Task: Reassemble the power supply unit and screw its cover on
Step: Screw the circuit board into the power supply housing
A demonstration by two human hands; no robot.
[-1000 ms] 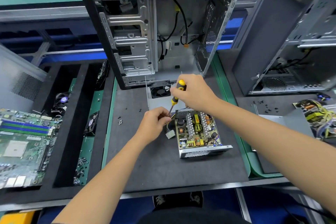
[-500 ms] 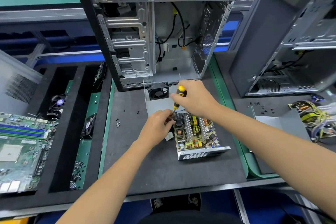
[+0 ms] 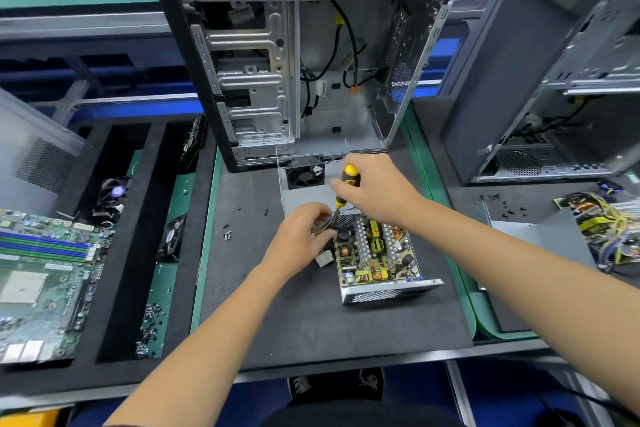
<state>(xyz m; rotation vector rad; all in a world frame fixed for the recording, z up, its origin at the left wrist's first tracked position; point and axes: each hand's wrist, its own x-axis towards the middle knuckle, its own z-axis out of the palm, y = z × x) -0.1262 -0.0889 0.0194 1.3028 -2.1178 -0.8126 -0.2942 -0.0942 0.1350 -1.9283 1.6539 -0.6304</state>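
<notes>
The right hand [image 3: 375,189] grips a screwdriver [image 3: 344,185]; below its tip, the left hand [image 3: 301,236] pinches wires [image 3: 323,233] beside the power supply [image 3: 377,253].

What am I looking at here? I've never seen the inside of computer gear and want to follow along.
This is one picture from a camera worn on a person's head, looking down at their two bare hands over a dark work mat. The right hand grips a yellow-and-black screwdriver, tip pointing down at an open power supply, a metal box with its circuit board showing. The left hand holds wires at the box's corner. Behind lie its grey cover with a fan and an empty computer case. Loose screws dot the mat; a motherboard lies far left.
</notes>
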